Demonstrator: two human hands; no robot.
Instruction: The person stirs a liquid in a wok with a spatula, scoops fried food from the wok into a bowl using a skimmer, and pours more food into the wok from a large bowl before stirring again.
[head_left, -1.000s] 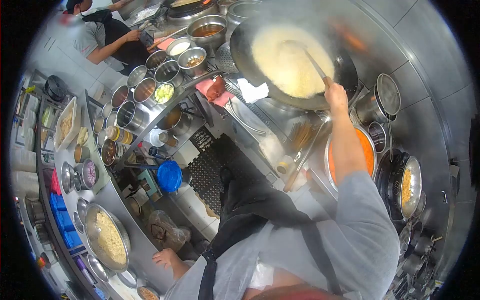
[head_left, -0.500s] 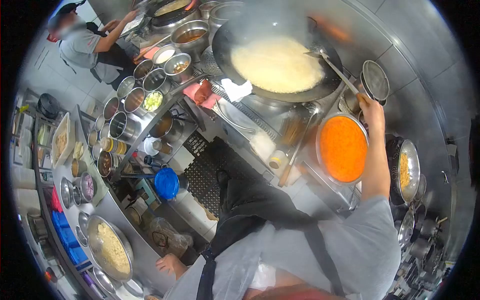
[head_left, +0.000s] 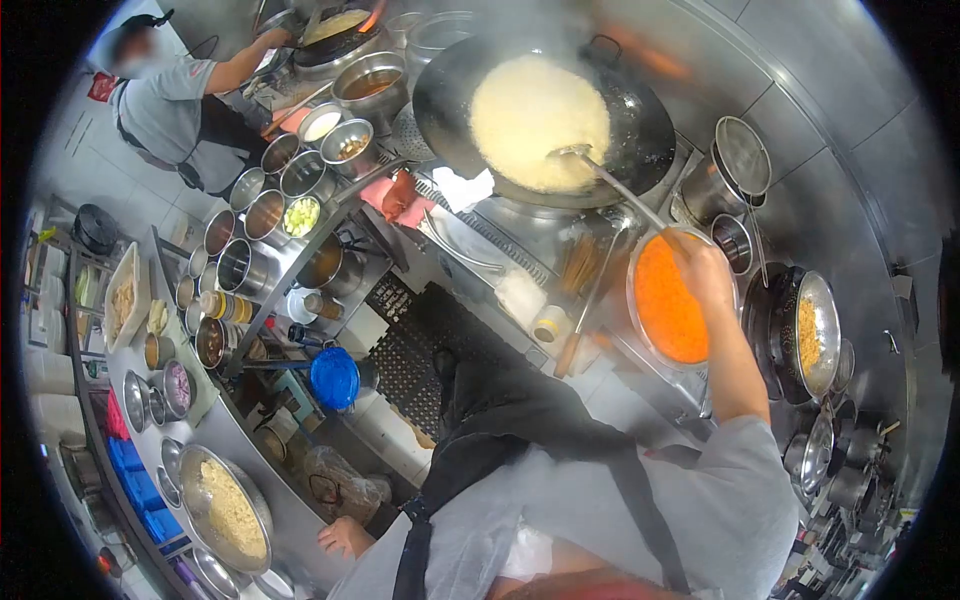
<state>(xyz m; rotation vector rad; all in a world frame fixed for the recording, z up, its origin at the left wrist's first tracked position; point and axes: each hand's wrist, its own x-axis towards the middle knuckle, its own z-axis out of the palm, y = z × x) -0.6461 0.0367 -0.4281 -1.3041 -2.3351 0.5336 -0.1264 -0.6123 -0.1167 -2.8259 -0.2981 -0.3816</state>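
Note:
My right hand is closed round the wooden grip of a long-handled wok spatula. The spatula's metal head dips into the near edge of a pale yellow, steaming mass in a large black wok. Below my right hand stands a container of bright orange food or liquid, partly covered by the hand and forearm. My left hand lies with its fingers apart at the edge of the steel counter, holding nothing. Near it is a metal bowl of pale crumbly food.
A strainer rests over a pot beside the wok. Several metal pots, one with chopped green pieces, line the shelf at left. A blue-covered container is lower down. A co-worker stands at another wok, upper left.
My right hand has moved left and nearer to me. The spatula head has swept left through the wok, and the pale mass now covers less of its right side. My left hand stays put.

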